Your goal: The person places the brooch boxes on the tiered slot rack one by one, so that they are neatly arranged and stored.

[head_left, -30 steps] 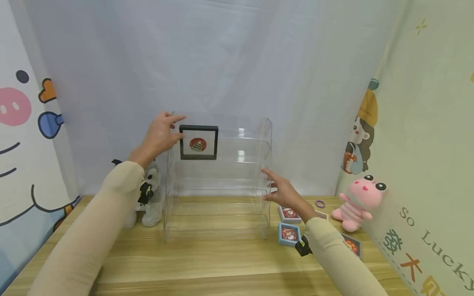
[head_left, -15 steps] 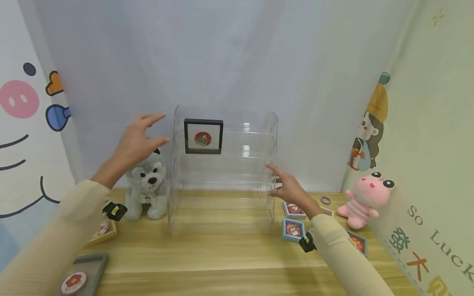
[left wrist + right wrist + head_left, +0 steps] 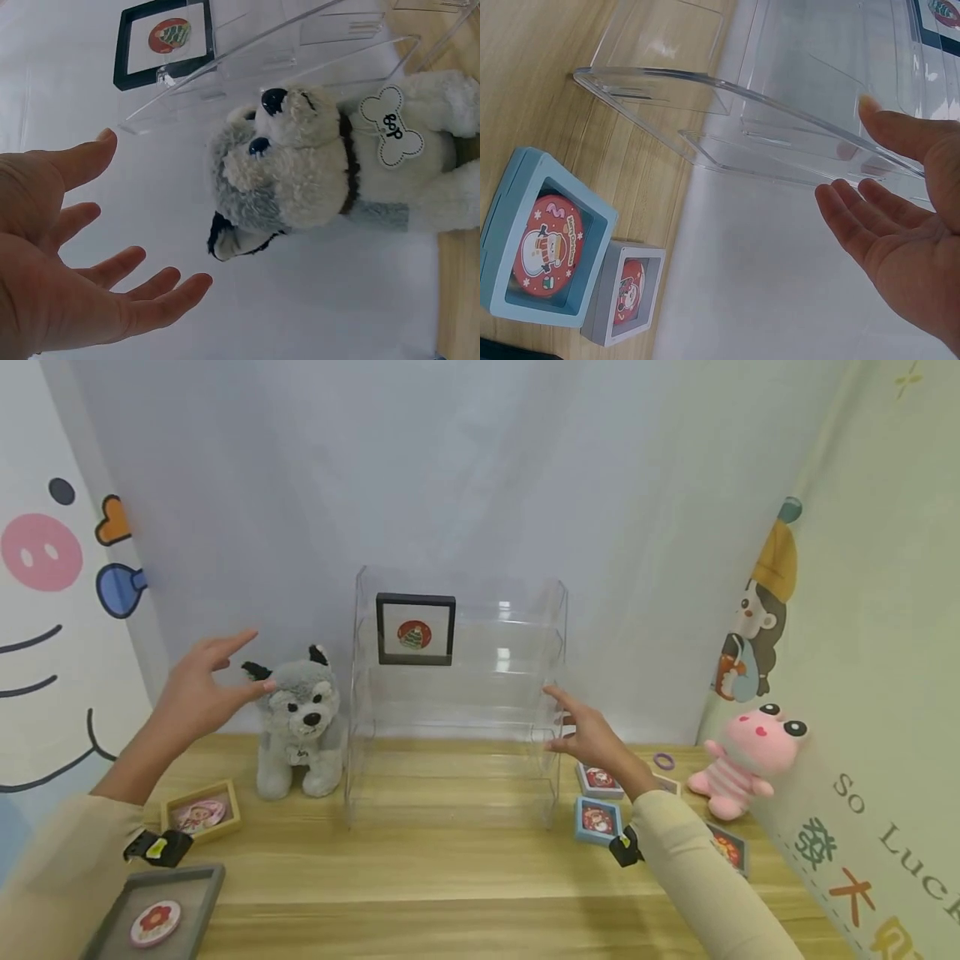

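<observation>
A clear tiered acrylic rack (image 3: 450, 814) stands on the table. On its upper left tier a black square frame (image 3: 416, 629) with a round Christmas-tree piece stands upright. My left hand (image 3: 197, 689) is in the air left of the rack, fingers and thumb spread, holding nothing. Beside it sits a grey and white plush dog (image 3: 300, 727), also large in the left wrist view. My right hand (image 3: 592, 739) is at the rack's right side panel, thumb and fairly straight fingers on either side of its edge. Whether they touch the panel, I cannot tell.
Right of the rack lie a blue frame (image 3: 597, 820), a pale lilac frame (image 3: 600, 780), a grey frame (image 3: 729, 848) and a purple ring (image 3: 663, 762). A pink plush frog (image 3: 750, 760) sits behind them. At left are a yellow frame (image 3: 234, 806) and a grey frame (image 3: 212, 893).
My left hand has come away from the black frame, moving left and down past the plush dog. The black frame stays on the rack. My right hand keeps its place at the side panel.
</observation>
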